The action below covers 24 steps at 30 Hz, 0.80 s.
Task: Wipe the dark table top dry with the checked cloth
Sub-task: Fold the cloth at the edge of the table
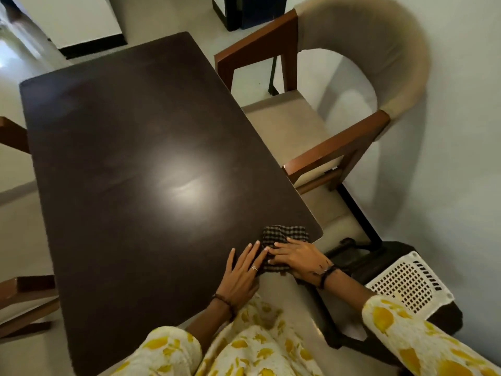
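lying flat under both hands' fingers [254,252], checked cloth [284,236] at table [135,158] corner

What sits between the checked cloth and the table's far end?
Nothing: the head view shows bare table top beyond the checked cloth, just a light glare.

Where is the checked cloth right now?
In the head view, the checked cloth lies at the near right corner of the dark table top, under both flat hands, beside the chair.

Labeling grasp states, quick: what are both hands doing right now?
Left hand: open, fingers flat on the checked cloth.
Right hand: open, fingers flat, pressing the same cloth.
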Each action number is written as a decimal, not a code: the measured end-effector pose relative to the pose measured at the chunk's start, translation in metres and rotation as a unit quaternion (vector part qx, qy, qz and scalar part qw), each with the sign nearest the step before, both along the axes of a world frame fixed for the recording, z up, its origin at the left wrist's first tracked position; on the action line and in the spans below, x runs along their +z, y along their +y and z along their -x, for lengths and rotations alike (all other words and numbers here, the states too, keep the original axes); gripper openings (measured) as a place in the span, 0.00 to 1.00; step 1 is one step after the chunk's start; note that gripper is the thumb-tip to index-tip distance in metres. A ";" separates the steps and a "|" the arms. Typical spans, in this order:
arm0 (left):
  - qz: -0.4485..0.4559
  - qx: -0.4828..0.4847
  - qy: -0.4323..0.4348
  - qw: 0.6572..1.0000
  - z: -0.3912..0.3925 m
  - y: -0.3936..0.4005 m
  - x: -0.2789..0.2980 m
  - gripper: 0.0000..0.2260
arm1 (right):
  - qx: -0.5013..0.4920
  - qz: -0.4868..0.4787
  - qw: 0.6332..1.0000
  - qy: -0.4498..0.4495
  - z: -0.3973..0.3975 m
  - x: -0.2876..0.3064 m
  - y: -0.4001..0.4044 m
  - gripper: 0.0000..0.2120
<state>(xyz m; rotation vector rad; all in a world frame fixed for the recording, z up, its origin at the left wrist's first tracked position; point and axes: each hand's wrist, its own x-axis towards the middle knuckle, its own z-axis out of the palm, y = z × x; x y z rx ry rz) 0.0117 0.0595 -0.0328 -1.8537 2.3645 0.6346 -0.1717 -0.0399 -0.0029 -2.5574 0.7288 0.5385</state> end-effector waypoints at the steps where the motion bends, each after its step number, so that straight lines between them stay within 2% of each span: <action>1: -0.003 -0.012 0.002 1.000 0.006 -0.011 -0.001 0.43 | 0.001 0.001 1.000 0.009 0.009 0.001 -0.009 0.22; 7: -0.012 -0.079 -0.019 0.997 0.035 -0.059 -0.003 0.39 | -0.026 -0.027 0.999 0.028 0.050 0.003 -0.046 0.21; 11: -0.006 -0.091 -0.024 0.996 0.044 -0.075 -0.003 0.39 | -0.018 -0.045 0.997 0.058 0.067 0.004 -0.065 0.22; 16: -0.051 -0.090 -0.018 0.994 0.052 -0.085 0.001 0.39 | -0.011 -0.051 0.994 0.099 0.084 0.006 -0.081 0.22; 18: -0.055 -0.091 0.000 0.994 0.059 -0.090 0.001 0.37 | -0.049 -0.055 0.995 0.066 0.093 0.009 -0.081 0.22; 20: -0.036 -0.093 -0.001 0.995 0.070 -0.096 0.004 0.37 | -0.142 -0.068 0.987 0.015 0.106 0.012 -0.076 0.21; 21: -0.028 -0.102 -0.006 0.994 0.077 -0.099 0.007 0.38 | -0.225 -0.088 0.970 -0.019 0.116 0.012 -0.072 0.20; 22: -0.016 -0.110 -0.010 0.994 0.087 -0.103 0.011 0.40 | -0.332 -0.119 0.933 -0.066 0.130 0.011 -0.066 0.20; 23: 0.001 -0.115 -0.009 0.993 0.096 -0.107 0.013 0.41 | -0.452 -0.159 0.868 -0.133 0.144 0.009 -0.058 0.20; 24: 0.015 -0.122 -0.011 0.992 0.104 -0.110 0.015 0.43 | -0.565 -0.196 0.772 -0.214 0.155 0.006 -0.049 0.20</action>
